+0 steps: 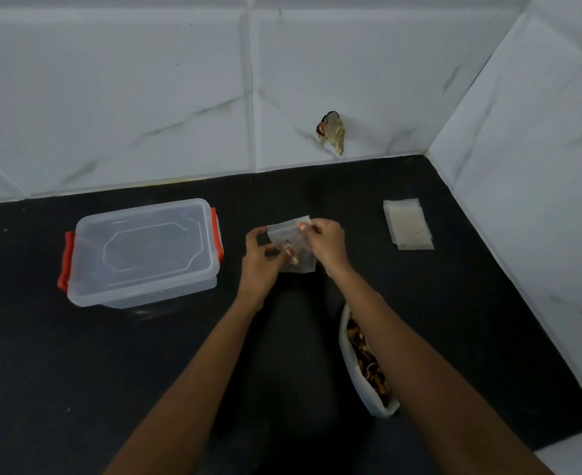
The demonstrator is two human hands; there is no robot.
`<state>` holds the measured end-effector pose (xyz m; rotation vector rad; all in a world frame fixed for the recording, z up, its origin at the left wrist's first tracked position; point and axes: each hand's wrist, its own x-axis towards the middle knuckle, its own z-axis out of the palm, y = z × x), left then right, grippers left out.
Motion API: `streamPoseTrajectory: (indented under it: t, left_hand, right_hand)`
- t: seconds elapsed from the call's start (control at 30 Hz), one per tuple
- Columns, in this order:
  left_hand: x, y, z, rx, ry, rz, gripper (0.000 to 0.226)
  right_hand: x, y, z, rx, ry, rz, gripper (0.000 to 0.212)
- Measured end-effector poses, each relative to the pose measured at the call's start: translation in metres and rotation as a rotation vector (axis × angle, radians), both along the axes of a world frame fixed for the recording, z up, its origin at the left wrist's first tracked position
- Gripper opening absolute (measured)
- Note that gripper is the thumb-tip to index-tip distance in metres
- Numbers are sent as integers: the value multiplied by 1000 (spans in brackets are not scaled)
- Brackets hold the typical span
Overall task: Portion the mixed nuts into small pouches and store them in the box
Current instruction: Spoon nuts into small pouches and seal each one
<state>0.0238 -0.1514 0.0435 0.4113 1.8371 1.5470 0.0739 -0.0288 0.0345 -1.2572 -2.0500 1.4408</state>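
Hands: left hand [263, 257] and right hand [328, 240] both pinch the pouch [294, 234], centre;
Risk: I fear nuts [293, 259] spilling if its mouth tips unsealed;
Box: box [142, 252] far left, lidded

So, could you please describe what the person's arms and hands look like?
The left forearm and right forearm are bare: no sleeves, gloves, watch or bracelets in view. The left hand and right hand show orange-painted fingernails.

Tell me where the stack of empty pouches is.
In the head view, the stack of empty pouches lies flat on the black counter, far right, between the right hand and the side wall.
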Motion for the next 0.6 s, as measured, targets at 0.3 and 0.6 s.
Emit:
streamPoseTrajectory:
  t: [0.3, 0.6]
  left_hand:
    - [-37, 36, -30, -160, 60, 115, 44]
    - [-35, 48, -34, -269, 218, 143, 40]
  right_hand:
    - [-47, 28, -19, -81, -31, 58, 27]
    - [-45, 37, -29, -38, -76, 67, 27]
